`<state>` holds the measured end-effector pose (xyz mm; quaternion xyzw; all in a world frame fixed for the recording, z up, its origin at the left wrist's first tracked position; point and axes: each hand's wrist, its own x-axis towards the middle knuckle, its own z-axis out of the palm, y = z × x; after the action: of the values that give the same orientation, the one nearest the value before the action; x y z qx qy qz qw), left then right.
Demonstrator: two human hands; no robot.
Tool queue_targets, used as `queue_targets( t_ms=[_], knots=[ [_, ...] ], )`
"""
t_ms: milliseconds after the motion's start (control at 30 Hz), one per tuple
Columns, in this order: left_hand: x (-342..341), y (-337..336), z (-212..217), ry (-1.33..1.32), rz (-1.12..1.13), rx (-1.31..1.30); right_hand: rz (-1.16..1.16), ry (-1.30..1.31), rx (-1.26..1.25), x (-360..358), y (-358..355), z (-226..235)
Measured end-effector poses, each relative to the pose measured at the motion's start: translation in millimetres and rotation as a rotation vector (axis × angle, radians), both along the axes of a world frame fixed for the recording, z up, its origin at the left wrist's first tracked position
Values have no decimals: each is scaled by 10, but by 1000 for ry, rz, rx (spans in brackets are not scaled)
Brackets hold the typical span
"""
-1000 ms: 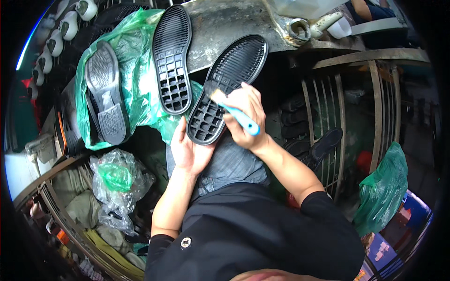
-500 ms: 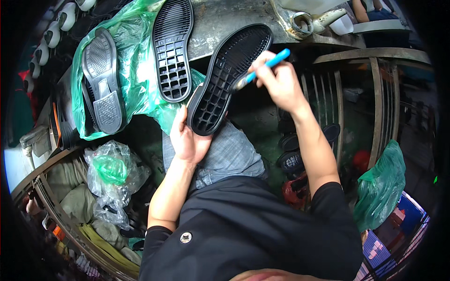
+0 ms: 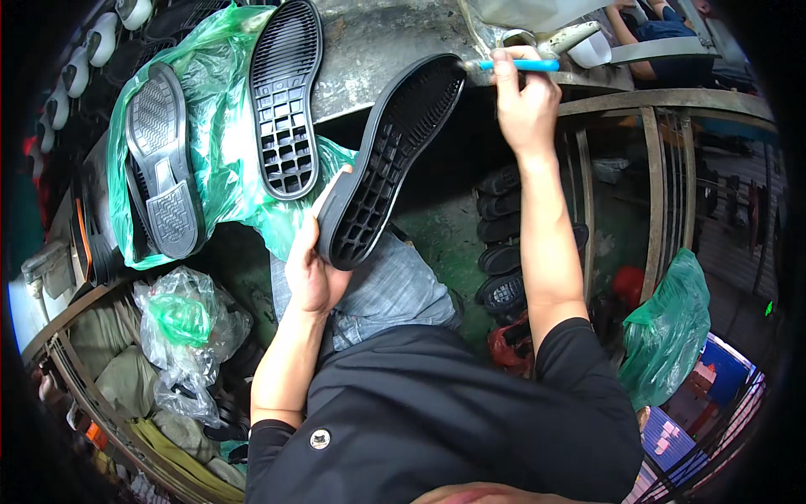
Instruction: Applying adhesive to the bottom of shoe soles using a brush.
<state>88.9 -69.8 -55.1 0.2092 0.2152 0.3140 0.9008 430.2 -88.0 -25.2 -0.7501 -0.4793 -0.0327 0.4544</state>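
Observation:
My left hand (image 3: pixel 316 273) grips a black shoe sole (image 3: pixel 388 151) by its heel end, with the ribbed and gridded inner side facing up. Between the fingers of my right hand (image 3: pixel 527 99) is a brush with a blue handle (image 3: pixel 537 65). Its bristles touch the rim of the sole at the toe. A second sole (image 3: pixel 285 109) lies inner side up on a green plastic bag (image 3: pixel 217 126) to the left. Farther left, another sole (image 3: pixel 159 160) shows its patterned tread, on top of a further one mostly hidden beneath it.
A worn grey bench (image 3: pixel 361 50) runs along the far side, with a stained container (image 3: pixel 514 38) at its right. Clear plastic bags (image 3: pixel 189 336) lie at lower left. A wooden rack (image 3: pixel 651 185) stands right, near a hanging green bag (image 3: pixel 669 336). Several soles (image 3: pixel 501 259) rest below.
My right hand has moved the brush up and right, from the sole's middle edge to its toe. The held sole has tilted and shifted slightly left and down; the whole view has shifted too.

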Motion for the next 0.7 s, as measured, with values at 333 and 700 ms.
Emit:
queue_targets(
  t_ms=[333, 700],
  knots=[
    [-15, -25, 1, -75, 6, -200, -199, 200, 225, -185, -275, -424],
    [24, 28, 9, -177, -17, -419, 186, 62, 152, -952, -64, -640]
  ],
)
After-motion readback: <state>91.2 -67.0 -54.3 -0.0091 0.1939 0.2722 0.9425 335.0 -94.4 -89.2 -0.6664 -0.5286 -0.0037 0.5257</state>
